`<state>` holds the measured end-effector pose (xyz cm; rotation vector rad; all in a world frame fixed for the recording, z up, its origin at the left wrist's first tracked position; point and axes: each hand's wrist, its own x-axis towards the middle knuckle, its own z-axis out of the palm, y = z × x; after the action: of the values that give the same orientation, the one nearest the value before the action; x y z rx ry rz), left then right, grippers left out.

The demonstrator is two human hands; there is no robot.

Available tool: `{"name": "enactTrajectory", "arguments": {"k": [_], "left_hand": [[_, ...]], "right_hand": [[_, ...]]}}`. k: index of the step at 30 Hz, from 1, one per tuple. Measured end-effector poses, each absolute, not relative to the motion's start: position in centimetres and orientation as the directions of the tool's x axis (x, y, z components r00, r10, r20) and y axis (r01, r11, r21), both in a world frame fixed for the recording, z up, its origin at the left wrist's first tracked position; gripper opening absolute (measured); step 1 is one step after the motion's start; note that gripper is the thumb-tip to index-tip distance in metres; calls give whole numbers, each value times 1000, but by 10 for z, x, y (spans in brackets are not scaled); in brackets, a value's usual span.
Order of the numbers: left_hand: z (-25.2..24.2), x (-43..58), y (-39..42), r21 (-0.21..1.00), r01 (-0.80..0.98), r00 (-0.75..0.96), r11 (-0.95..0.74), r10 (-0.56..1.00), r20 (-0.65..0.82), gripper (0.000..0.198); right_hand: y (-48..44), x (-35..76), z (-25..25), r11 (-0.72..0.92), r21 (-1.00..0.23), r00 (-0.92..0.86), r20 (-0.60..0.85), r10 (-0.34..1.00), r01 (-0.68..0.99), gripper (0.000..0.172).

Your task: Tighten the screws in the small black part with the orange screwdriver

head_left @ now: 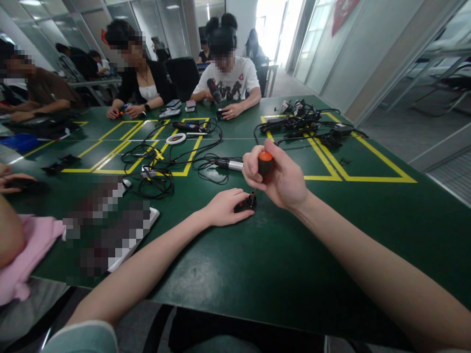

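My right hand (279,174) is closed around a screwdriver (265,158) with an orange and black handle. Its shaft points down, the tip meeting a small black part (250,202) on the green table (221,260). My left hand (230,207) grips that black part from the left, thumb in front and fingers behind, pressing it against the tabletop. Much of the part lies hidden under my fingers, so I cannot make out its exact kind. A silver and black cylindrical tool (230,164) rests just beyond my hands.
Tangled black cables (158,181) lie ahead to the left, with a white ring (175,139) near them. More cables and black parts (301,120) are piled at the back right. Two blurred flat objects (154,215) lie left. Across the table a person (228,78) holds a power screwdriver.
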<state>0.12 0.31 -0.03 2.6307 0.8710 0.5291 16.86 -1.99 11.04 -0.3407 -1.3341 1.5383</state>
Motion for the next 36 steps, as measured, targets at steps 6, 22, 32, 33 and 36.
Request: {"name": "enactTrajectory", "arguments": {"k": [6, 22, 32, 33, 36], "left_hand": [[0, 1, 3, 398, 496, 749, -772, 612, 254, 29], [-1, 2, 4, 403, 511, 743, -759, 626, 237, 28], [-1, 2, 3, 407, 508, 744, -759, 625, 236, 28], [-1, 2, 3, 405, 509, 744, -759, 625, 237, 28], [-1, 2, 4, 404, 513, 741, -757, 629, 235, 28]], "right_hand": [[-21, 170, 109, 136, -841, -435, 402, 806, -524, 46], [-20, 172, 108, 145, -834, -430, 414, 802, -533, 42], [-19, 172, 109, 158, -868, -442, 387, 809, -470, 53], [-19, 172, 109, 157, -861, -439, 394, 807, -484, 50], [-20, 173, 107, 160, -838, -426, 418, 802, -521, 44]]}}
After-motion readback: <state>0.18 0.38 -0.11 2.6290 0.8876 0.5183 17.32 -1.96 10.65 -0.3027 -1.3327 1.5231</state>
